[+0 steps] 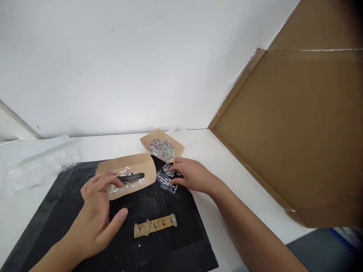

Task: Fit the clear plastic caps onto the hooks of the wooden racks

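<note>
Right hand (195, 175) spreads its grip at the sheet (162, 180), likely light and bendy: take its edge. Left hand (95, 211): can't tell.

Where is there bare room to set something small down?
Mostly bare: the black mat between the yellow strip and the mat's front right corner, bar specks; and the white table between the rear paper tray and cardboard panel. Crowded: the mat's back, where the left hand is over the front paper tray and the right hand is at the white-marked sheet.
</note>
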`<control>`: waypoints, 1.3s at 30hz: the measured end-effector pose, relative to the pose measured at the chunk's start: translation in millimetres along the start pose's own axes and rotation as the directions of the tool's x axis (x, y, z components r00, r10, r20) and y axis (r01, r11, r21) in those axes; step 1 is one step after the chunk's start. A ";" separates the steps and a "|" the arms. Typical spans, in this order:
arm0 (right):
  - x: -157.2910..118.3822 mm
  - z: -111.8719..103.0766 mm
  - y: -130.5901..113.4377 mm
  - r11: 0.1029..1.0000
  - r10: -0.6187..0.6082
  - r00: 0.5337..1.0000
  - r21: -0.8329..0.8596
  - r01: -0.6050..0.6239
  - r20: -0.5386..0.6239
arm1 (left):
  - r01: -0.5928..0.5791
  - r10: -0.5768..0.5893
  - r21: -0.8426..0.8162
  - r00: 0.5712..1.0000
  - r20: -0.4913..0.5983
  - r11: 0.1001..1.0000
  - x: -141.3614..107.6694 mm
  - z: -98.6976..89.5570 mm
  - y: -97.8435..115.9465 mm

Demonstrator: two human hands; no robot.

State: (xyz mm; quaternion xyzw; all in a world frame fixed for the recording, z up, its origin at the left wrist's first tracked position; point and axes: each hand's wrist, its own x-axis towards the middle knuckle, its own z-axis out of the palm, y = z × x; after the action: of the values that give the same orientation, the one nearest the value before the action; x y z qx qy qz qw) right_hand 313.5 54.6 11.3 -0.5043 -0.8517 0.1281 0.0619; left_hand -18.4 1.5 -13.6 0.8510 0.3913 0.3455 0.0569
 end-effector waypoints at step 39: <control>-16.9 -34.5 15.2 0.990 0.131 0.928 0.003 -0.139 -0.349 | 0.027 -0.032 0.055 0.995 0.097 0.998 10.7 -5.1 18.5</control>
State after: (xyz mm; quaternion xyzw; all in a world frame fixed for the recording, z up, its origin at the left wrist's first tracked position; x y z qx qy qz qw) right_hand 342.6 52.2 40.4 -0.5770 -0.7919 0.0315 0.1972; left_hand -5.1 -4.5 2.9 0.8623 0.4098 0.2917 0.0582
